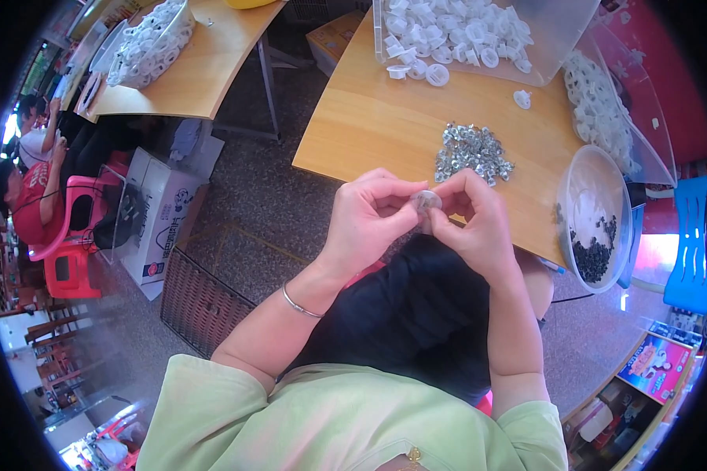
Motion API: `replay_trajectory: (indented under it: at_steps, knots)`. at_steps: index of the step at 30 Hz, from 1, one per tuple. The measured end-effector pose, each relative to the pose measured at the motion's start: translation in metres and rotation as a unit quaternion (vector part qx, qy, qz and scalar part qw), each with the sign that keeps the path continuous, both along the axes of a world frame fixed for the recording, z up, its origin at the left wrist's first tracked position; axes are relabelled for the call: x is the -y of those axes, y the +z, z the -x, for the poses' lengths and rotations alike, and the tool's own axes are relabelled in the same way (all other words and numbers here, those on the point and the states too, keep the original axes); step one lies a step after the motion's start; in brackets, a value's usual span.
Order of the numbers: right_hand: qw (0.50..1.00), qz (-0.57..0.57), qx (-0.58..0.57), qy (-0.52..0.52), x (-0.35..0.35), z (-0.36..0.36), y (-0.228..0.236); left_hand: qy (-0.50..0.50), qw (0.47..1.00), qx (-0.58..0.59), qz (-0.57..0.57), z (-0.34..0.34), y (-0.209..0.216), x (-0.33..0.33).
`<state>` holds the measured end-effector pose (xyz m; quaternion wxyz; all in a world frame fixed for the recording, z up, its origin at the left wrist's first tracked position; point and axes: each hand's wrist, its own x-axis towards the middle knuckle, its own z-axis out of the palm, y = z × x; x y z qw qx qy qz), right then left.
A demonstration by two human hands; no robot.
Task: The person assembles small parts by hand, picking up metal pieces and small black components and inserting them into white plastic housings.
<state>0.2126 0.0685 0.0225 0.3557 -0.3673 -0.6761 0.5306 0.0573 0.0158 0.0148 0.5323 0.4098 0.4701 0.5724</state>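
Between my two hands, above my lap at the table's near edge, is a small round whitish plastic part (426, 202). My left hand (373, 216) pinches it from the left with thumb and forefinger. From the other side, the fingertips of my right hand (477, 224) close on the same part. Fine detail of the part is too small to make out. Just beyond my hands lies a heap of small shiny metal pieces (473, 153) on the wooden table (353, 118).
A clear bin (538, 71) of white plastic parts (456, 35) stands at the back. On the right, a white bowl (571, 184) holds small black pieces (593, 259). A single white part (522, 99) lies nearby. Two people sit at left by another table (212, 47).
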Motion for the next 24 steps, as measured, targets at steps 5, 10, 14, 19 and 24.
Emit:
replay_trajectory:
  at_steps: [5,10,14,19,24]
  knots:
    - [0.990,0.102,-0.078,0.051,-0.005,-0.012,0.009,-0.026,0.999,0.031,0.010,-0.003,0.003,-0.005]
    - [0.992,0.081,-0.060,0.079,-0.012,-0.019,0.009,-0.053,0.992,0.101,0.047,-0.003,0.007,-0.003]
    - [0.990,0.075,-0.072,0.091,-0.011,-0.026,0.016,-0.048,0.980,0.176,0.078,-0.003,0.003,-0.004]
    - [0.980,-0.119,-0.079,-0.137,-0.032,-0.088,0.043,-0.053,0.959,0.259,0.106,0.003,0.001,-0.006]
    - [0.865,-0.194,0.123,-0.447,-0.042,-0.180,0.044,-0.041,0.951,0.277,0.131,-0.002,0.007,-0.005]
